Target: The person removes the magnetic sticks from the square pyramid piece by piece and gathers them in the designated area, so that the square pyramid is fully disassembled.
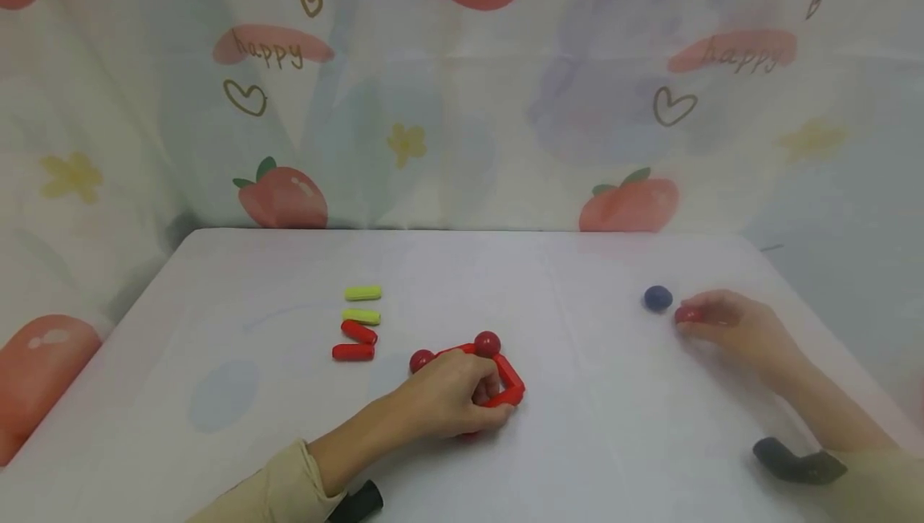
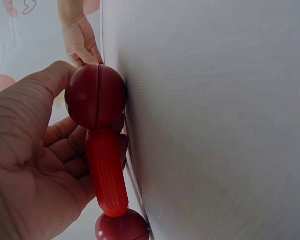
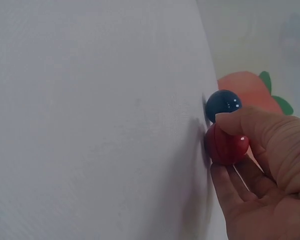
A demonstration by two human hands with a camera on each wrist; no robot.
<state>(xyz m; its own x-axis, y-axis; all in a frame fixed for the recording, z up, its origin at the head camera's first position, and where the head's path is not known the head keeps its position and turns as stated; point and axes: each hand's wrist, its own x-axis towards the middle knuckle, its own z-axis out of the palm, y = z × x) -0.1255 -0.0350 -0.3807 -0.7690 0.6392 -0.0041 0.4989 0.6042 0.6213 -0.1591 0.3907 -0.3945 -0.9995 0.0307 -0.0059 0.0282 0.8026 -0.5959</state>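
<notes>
The red rod-and-ball frame (image 1: pixel 512 374) was gripped by the left hand (image 1: pixel 449 396) near the middle of the white-covered table (image 1: pixel 613 435); a separate red ball (image 3: pixel 228 145) was pinched by the right hand (image 1: pixel 743 329) toward the right edge. It was judged that the navy-blue ball (image 1: pixel 658 298) just beside it could be sent rolling by a stray fingertip, and that the frame's joints could be pulled apart by uneven squeezing.

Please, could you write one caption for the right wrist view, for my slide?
The right grip holds a red ball beside a dark blue ball that rests on the white tabletop.
</notes>
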